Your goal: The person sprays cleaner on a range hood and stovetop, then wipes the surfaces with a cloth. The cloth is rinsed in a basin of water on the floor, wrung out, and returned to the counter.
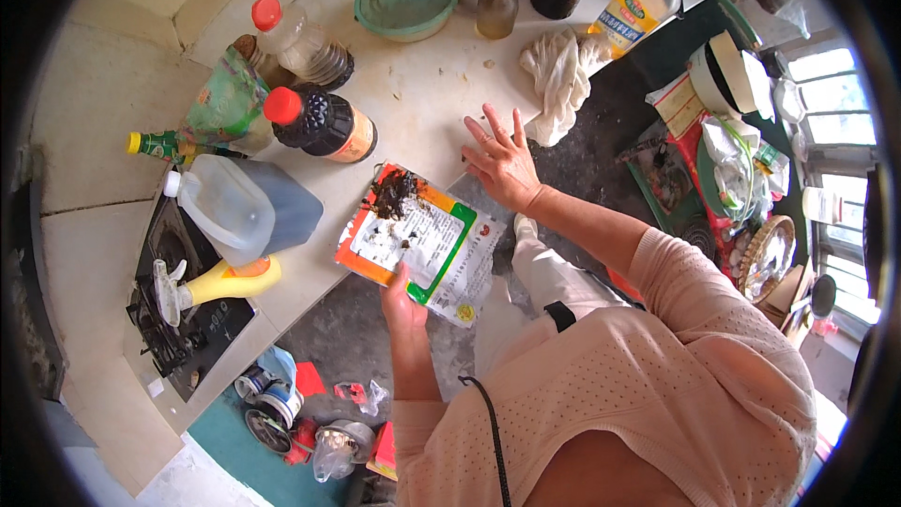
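Note:
My left hand (406,299) grips the near edge of a flat printed plastic packet (429,253), its thumb on top. A dark, wet-looking clump (394,193) lies on the packet's far left part, with small dark bits below it. The packet is held at the counter's edge, partly over the floor. My right hand (501,162) is spread with its fingers apart over the counter (429,105) near its edge, and nothing is in it. Beyond those fingers a crumpled pale cloth (559,81) hangs over the edge.
A dark sauce bottle with a red cap (324,125), a clear red-capped bottle (303,46), a plastic jug of dark liquid (246,208) and a yellow spray bottle (225,285) are at left. A green lidded bowl (407,1), small glass bottle (497,8) and yellow-labelled bottle (637,10) stand farther back.

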Tool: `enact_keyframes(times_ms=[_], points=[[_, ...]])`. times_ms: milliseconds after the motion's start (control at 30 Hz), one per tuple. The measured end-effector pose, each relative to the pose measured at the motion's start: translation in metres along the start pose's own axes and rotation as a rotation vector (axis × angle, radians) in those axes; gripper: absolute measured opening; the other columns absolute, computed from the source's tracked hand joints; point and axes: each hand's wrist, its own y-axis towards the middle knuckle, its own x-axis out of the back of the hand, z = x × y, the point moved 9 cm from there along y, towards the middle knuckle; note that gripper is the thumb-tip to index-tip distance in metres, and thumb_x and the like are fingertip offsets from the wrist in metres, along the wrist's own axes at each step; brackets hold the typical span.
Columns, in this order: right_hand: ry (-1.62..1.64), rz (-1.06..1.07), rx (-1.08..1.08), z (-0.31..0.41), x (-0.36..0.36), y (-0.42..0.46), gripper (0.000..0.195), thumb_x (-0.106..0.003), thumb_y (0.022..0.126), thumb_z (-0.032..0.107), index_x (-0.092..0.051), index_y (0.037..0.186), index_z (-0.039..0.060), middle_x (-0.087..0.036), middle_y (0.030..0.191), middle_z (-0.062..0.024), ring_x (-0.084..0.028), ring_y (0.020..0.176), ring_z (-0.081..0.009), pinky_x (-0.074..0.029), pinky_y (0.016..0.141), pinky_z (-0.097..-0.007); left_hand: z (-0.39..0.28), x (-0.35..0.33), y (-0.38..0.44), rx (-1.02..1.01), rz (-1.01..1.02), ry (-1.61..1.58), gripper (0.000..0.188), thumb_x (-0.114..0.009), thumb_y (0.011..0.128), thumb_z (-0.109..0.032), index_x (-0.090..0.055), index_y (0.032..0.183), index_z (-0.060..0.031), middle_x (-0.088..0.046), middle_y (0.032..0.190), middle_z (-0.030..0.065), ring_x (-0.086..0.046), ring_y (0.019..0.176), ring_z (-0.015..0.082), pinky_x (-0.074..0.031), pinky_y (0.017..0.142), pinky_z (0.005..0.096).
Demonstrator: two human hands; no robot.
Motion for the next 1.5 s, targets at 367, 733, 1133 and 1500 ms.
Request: enact_keyframes(times_ms=[367,733,1133,1500], points=[[0.281,-0.031,0.254,0.082,0.032,0.003,0.012,-0.075,0.056,0.014,-0.064,0.062,0.0118,-0.049,0.133,-0.0031,-0.025,0.136,-0.0304,-0.011,0.102,-0.0694,0.008,-0.005,0.007,0.030,-0.011,0.026,0.044,-0.053,0.087,-0.008,-0.041,0.129,-0.0010,-0.052,0.123,0.0116,-0.053,0.110,0.0261,-0.042,0.095,0.0412],[0.769,0.098,-0.106,0.062,0.038,-0.005,0.026,-0.067,0.075,0.008,-0.067,0.101,0.0081,-0.057,0.121,-0.0142,-0.055,0.111,-0.0337,-0.046,0.090,-0.0379,-0.008,-0.012,-0.010,0.023,0.108,-0.044,0.042,-0.052,0.087,-0.004,-0.044,0.128,-0.0048,-0.054,0.121,0.0096,-0.054,0.110,0.0254,-0.044,0.094,0.0409],[1.671,0.575,-0.711,0.054,0.002,-0.047,0.027,-0.056,0.081,-0.005,-0.063,0.107,-0.0023,-0.066,0.099,-0.0060,-0.063,0.083,-0.0131,-0.053,0.074,-0.0252,-0.032,-0.035,-0.011,0.047,0.246,0.197,0.045,-0.056,0.081,0.001,-0.047,0.125,-0.0033,-0.056,0.117,0.0102,-0.056,0.106,0.0231,-0.045,0.092,0.0371],[1.766,0.335,-0.668,0.064,0.028,-0.051,0.030,-0.051,0.082,-0.009,-0.063,0.109,-0.0013,-0.066,0.098,-0.0088,-0.064,0.084,-0.0158,-0.054,0.075,-0.0265,-0.027,-0.032,0.001,0.326,0.352,0.045,0.032,-0.049,0.087,-0.005,-0.052,0.119,0.0000,-0.061,0.111,0.0139,-0.061,0.098,0.0260,-0.050,0.087,0.0394]])
